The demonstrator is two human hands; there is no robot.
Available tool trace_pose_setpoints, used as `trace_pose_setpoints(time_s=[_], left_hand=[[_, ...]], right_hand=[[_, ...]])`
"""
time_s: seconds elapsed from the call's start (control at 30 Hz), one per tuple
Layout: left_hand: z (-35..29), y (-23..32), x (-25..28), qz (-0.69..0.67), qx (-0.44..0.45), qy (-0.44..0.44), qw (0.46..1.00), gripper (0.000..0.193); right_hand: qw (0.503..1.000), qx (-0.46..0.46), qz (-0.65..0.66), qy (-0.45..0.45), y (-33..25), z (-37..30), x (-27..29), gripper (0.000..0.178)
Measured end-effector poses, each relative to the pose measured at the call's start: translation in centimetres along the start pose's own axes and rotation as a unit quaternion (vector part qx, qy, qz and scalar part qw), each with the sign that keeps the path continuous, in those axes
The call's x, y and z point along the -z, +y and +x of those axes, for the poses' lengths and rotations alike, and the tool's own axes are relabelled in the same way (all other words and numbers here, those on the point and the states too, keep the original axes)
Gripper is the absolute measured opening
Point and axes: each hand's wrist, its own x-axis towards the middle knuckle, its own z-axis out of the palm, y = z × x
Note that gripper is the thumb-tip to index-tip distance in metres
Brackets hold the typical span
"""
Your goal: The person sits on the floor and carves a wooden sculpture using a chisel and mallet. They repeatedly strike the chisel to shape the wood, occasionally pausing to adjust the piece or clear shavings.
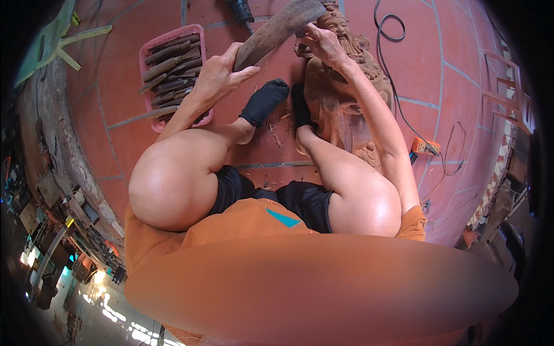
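A long, curved piece of grey-brown wood (271, 37) slants up to the right in front of me. My left hand (222, 75) is closed round its lower end, with the thumb along the near side. My right hand (325, 46) is beside the wood's upper part, fingers bent together in a pinch. A small dark piece shows at those fingertips, too little of it to name. Just beyond and beneath my right arm, a carved wooden statue (329, 109) of a bearded figure lies on the floor, head away from me. My right wrist covers part of it.
A pink plastic basket (203, 55) full of wooden-handled tools (173, 72) stands at the left. Wood chips (277, 138) lie between my feet on red tiles. A black cable (398, 101) runs right to an orange power strip (426, 146). A dark power tool (241, 12) lies at the far edge.
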Motion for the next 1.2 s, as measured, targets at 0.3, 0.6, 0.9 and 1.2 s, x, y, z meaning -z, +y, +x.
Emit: trace_pose_setpoints(time_s=[0.3, 0.6, 0.9, 1.2], left_hand=[[0.1, 0.0, 0.1, -0.015, -0.033, 0.054, 0.998, 0.059], [-0.4, -0.3, -0.2, -0.047, 0.015, 0.022, 0.999, 0.055], [-0.4, -0.1, -0.3, -0.133, -0.023, 0.075, 0.988, 0.049], [-0.7, 0.2, 0.0, -0.061, 0.028, 0.029, 0.997, 0.046]], right_hand=[[1.000, -0.008, 0.016, 0.019, -0.2, 0.2, -0.4, 0.040], [0.998, 0.041, -0.019, 0.048, -0.2, 0.1, -0.7, 0.044], [0.999, 0.015, 0.003, -0.030, -1.5, 0.6, -0.6, 0.047], [0.997, 0.063, 0.018, 0.032, -1.2, 0.6, -1.3, 0.044]])
